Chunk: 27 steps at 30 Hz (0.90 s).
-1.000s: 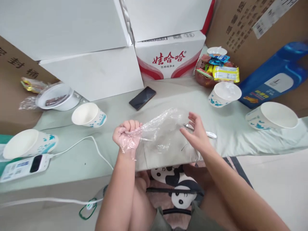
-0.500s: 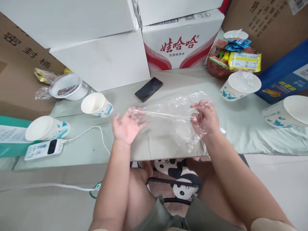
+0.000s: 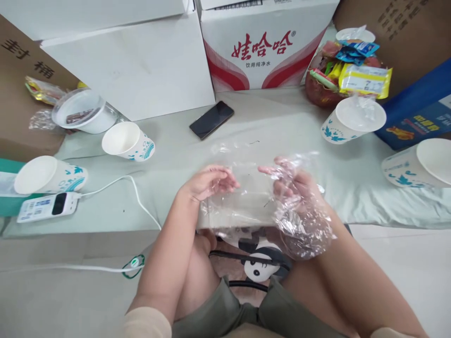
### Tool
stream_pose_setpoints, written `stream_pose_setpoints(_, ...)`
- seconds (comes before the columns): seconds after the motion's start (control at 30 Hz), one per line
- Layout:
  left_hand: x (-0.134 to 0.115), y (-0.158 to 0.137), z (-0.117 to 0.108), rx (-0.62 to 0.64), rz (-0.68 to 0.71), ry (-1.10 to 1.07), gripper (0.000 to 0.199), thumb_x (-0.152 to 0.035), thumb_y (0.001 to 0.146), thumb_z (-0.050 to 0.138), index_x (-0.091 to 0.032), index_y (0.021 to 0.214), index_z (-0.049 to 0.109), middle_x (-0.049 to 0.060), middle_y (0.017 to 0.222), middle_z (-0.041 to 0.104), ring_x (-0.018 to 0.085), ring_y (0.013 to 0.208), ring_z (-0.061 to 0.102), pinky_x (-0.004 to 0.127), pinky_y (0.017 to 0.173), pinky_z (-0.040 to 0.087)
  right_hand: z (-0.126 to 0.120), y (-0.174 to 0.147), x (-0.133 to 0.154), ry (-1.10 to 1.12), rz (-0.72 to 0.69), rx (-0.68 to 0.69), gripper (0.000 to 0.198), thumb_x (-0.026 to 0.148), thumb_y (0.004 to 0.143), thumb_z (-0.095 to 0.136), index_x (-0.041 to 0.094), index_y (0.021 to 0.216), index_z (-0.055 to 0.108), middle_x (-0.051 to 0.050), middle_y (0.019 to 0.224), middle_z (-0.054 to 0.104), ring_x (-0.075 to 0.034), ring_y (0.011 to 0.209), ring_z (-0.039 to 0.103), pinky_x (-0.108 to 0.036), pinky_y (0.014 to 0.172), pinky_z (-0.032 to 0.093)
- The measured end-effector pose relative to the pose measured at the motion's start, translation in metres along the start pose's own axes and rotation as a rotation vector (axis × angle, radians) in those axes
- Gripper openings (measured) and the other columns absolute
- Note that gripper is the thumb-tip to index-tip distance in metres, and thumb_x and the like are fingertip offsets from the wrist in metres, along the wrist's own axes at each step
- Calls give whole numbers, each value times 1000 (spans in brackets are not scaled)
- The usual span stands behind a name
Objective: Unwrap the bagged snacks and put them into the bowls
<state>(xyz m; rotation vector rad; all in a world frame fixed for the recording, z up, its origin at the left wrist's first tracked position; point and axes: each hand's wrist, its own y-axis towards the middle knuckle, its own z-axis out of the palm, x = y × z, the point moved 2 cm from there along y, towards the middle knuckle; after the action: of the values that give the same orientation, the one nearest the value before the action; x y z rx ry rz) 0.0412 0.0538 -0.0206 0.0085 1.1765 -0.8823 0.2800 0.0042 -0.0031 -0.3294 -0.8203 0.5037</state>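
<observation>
A thin, clear, crinkled plastic bag spreads between my two hands above the table's front edge. My left hand is at its left side, with the fingers curled together on the film. At the other side is my right hand, index finger stretched out and the other fingers bent into the film. A bunched, crumpled part of the bag hangs below my right hand, over the forearm and thigh. The film's transparency makes the exact grip of the fingertips hard to see.
A phone lies on the cloth-covered table. Paper cups stand at both sides, with a power strip and its white cable at left. A snack basket and white cartons line the back.
My left hand has turned from palm-up with spread fingers to curled, moving right towards the other hand. The bag has slackened and bunched below my right hand. The view has shifted slightly.
</observation>
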Motion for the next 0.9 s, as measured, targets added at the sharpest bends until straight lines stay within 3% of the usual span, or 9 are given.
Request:
stream_pose_setpoints(0.07,-5,-1,-6,-242,58,38,16,-28,71,73,-14,78,69,6,69,75,11,54,66,17,46,42,-11,6,5,-3,-157,-130,30,33,65,79,26,88,62,0,84,76,-8,48,56,-19,42,47)
stream_pose_setpoints(0.13,-10,-3,-11,-435,118,88,15,-26,75,67,-16,86,68,2,66,72,9,49,63,16,42,38,-20,8,7,-44,-276,-180,37,50,68,79,25,93,67,-3,93,77,-16,76,71,-28,68,62)
stream_pose_setpoints(0.2,-14,-4,-13,-528,169,139,17,-26,78,65,-17,91,68,0,63,70,9,47,62,15,40,37,-26,7,5,-137,-316,-175,48,64,70,77,25,97,71,-6,107,77,-23,101,73,-37,91,61)
stream_pose_setpoints(0.27,-14,-4,-15,-547,193,169,19,-28,80,64,-18,95,68,-1,61,69,10,44,61,16,38,36,-28,3,0,-289,-293,-170,48,61,67,82,24,97,73,-6,111,77,-23,104,73,-39,97,59)
stream_pose_setpoints(0.37,-13,-4,-19,-569,215,231,22,-32,84,64,-19,100,70,-2,55,65,9,35,54,17,34,30,-27,0,-5,-551,-282,-267,34,48,71,83,22,92,74,-4,90,79,-18,77,74,-33,76,62)
stream_pose_setpoints(0.47,-13,-8,-27,-627,300,331,23,-35,85,69,-20,102,73,-6,44,55,6,28,40,18,31,19,-27,0,-3,-666,-333,-340,32,51,80,75,21,90,73,0,63,72,-14,53,66,-25,51,54)
stream_pose_setpoints(0.63,-16,-18,-36,-616,329,293,35,-43,80,77,-21,107,71,-6,46,56,4,30,35,18,32,18,-25,1,2,-744,-376,-352,38,58,84,68,22,96,71,5,45,58,-10,33,48,-23,36,39)
stream_pose_setpoints(0.77,-10,-23,-37,-425,97,286,41,-36,68,85,-17,101,71,-1,55,66,6,33,44,18,34,25,-29,1,3,-727,-498,-377,24,45,89,64,27,104,70,3,70,71,-8,35,47,-25,37,38)
stream_pose_setpoints(0.9,-10,-26,-38,-446,212,214,28,-33,74,77,-20,98,69,-3,51,63,8,32,47,18,33,29,-35,-2,5,-653,-689,-348,6,33,82,71,26,81,71,-1,107,72,-4,45,46,-26,42,39)
